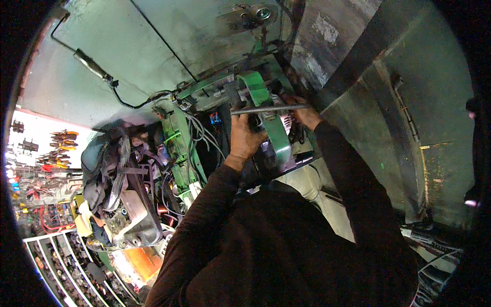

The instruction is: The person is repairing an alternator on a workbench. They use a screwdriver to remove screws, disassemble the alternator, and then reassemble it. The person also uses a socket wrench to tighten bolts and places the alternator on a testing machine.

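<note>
A long grey metal bar (270,109) lies crosswise over a green machine part (257,88). My left hand (244,135) is closed at the bar's left end, its fingers partly hidden in shadow. At the other end, my right hand (308,116) grips the bar, with some fingers out of sight behind it. Below the bar, between my hands, a curved green guard (280,140) shows. Dark mechanism parts surround it, too dim to tell apart.
Grey cables (198,130) hang left of my left hand, beside a green frame (176,138). Further left are a cluttered grey bin (148,227), pliers (64,140) on a wall and a white rack (51,236). Large green panels (169,46) rise ahead and to the right.
</note>
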### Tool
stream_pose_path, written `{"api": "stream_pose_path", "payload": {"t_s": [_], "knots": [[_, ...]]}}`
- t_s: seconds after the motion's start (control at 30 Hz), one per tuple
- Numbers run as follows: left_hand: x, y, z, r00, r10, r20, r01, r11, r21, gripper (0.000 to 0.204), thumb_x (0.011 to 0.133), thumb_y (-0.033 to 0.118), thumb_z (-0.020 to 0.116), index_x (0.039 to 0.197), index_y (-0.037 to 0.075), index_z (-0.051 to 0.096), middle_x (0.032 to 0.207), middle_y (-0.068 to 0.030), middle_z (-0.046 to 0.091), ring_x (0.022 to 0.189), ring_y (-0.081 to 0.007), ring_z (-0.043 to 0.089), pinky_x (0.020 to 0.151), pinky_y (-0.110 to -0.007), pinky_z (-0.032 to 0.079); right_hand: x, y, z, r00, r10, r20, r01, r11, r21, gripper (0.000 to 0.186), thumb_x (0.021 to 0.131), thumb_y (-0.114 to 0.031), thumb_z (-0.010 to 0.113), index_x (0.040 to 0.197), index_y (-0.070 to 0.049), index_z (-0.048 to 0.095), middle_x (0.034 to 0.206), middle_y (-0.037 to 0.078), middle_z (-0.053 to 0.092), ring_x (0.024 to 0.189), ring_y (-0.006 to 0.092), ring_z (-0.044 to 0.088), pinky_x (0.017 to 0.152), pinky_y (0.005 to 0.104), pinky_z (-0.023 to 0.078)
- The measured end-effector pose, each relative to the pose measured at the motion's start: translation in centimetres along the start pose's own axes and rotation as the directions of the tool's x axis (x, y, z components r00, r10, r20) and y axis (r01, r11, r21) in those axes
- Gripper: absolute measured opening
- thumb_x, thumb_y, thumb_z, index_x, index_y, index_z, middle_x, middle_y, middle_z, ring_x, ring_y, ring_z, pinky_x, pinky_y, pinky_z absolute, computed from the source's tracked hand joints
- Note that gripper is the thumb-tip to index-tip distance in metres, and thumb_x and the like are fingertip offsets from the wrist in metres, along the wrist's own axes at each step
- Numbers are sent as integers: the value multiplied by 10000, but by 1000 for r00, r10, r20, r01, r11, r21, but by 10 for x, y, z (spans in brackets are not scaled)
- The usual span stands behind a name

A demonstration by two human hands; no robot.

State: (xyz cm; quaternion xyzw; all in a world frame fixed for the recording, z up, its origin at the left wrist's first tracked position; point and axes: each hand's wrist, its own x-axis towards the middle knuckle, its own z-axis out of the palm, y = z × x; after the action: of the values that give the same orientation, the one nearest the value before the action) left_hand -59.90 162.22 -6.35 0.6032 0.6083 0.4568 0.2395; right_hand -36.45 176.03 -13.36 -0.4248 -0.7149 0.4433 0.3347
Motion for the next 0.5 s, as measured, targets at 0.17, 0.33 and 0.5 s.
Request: {"api": "stream_pose_path", "payload": {"t_s": [0.17, 0.33, 0.5], "knots": [[3, 7, -7, 999, 45, 7, -45, 999, 11, 856, 661, 195, 1010, 1431, 104, 645, 1497, -249, 489, 1355, -462, 552, 1154, -485, 503, -24, -223, -72, 969, -227, -95, 175, 907, -384, 420, 1138, -374, 589, 1333, -13, 684, 1268, 204, 722, 1168, 331, 698, 1017, 427, 541], [4, 7, -1, 994, 91, -55, -86, 993, 79, 874, 640, 270, 1024, 1414, 85, 663, 1394, -248, 540, 1281, -474, 560, 1106, -492, 517, -51, -339, -86, 791, 117, 601, 498, 448, -742, 347, 1005, -179, 666, 1326, -48, 683, 1109, 174, 722, 1024, 398, 712, 860, 494, 584], [4, -2, 11, 986, 124, -115, -112, 988, 104, 822, 665, 293, 1008, 1384, 56, 688, 1356, -261, 534, 1268, -470, 558, 1080, -498, 523, -42, -370, -29, 531, -324, 783, 789, 525, -319, 271, 920, -197, 702, 1153, -63, 734, 1147, 169, 729, 964, 390, 726, 788, 488, 593]]}}
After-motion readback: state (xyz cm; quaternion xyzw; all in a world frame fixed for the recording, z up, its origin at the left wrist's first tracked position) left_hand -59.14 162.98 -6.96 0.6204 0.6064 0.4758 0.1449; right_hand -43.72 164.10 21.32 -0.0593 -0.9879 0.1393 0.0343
